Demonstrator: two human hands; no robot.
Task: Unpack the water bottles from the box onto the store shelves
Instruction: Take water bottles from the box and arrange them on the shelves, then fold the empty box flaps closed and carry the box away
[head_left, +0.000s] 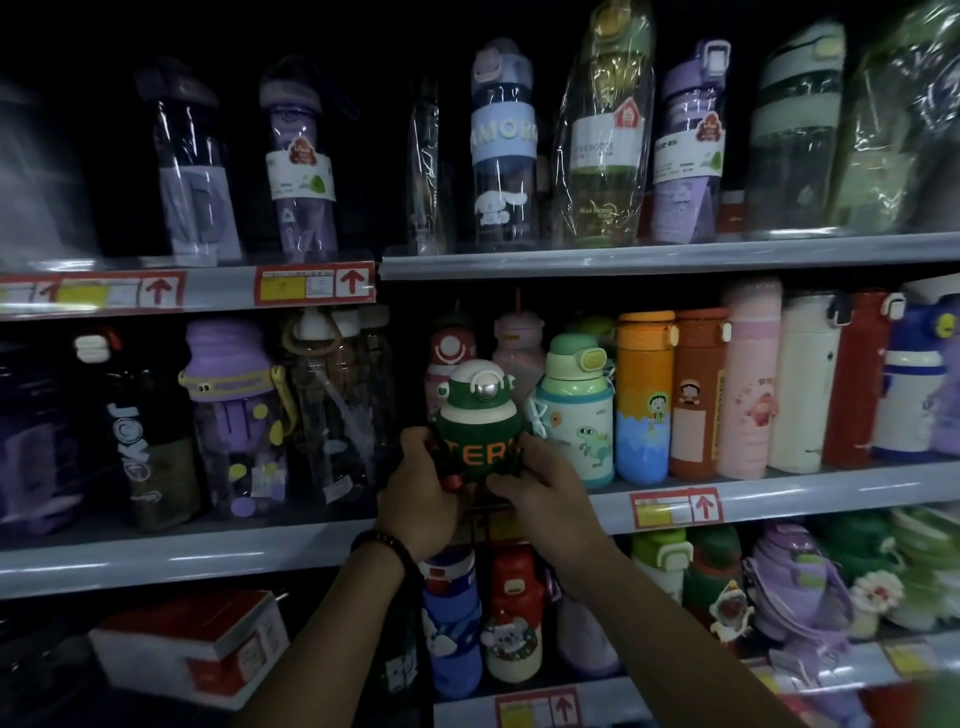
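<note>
A small dark green water bottle (478, 421) with a white lid and orange letters is held upright at the front edge of the middle shelf (810, 493). My left hand (421, 499) grips its lower left side. My right hand (540, 493) grips its lower right side and base. The bottle stands just left of a pale green dinosaur bottle (576, 415) and in front of a pink bottle (447, 364). The box is not in view.
Purple and clear bottles in plastic wrap line the top shelf (623, 260). Orange, pink, white and red flasks (727, 389) fill the middle shelf to the right. Blue and red bottles (483, 623) stand on the lower shelf below my hands. A red-and-white carton (192, 649) lies at lower left.
</note>
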